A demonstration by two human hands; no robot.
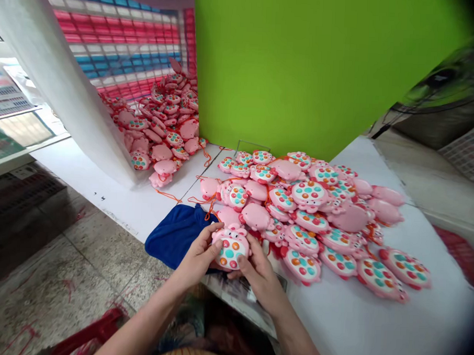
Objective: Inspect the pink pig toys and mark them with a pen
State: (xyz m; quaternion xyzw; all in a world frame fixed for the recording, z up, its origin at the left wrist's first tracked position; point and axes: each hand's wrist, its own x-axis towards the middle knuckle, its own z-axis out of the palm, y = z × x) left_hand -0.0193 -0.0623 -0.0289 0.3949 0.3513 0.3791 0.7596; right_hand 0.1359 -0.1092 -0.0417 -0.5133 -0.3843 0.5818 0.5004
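Between both hands I hold a pink plastic animal-shaped toy [231, 248], its white face with red, orange and teal round buttons turned up toward me. My left hand [200, 252] grips its left side, thumb on the front. On the other side my right hand [258, 270] has its thumb on the lower right of the face and fingers behind. Under and left of the toy lies a dark blue cloth [175, 232] at the table edge. Just beyond my hands spreads a pile of similar pink toys [310, 194], some button side up, others back side up, with orange cords.
A larger heap of pink toys [164, 122] spills from a striped woven sack [121, 41] at the back left. A green panel [304, 70] stands behind the white table [371, 330]. At far right is a fan [441, 82]; a red stool [89, 333] stands below left.
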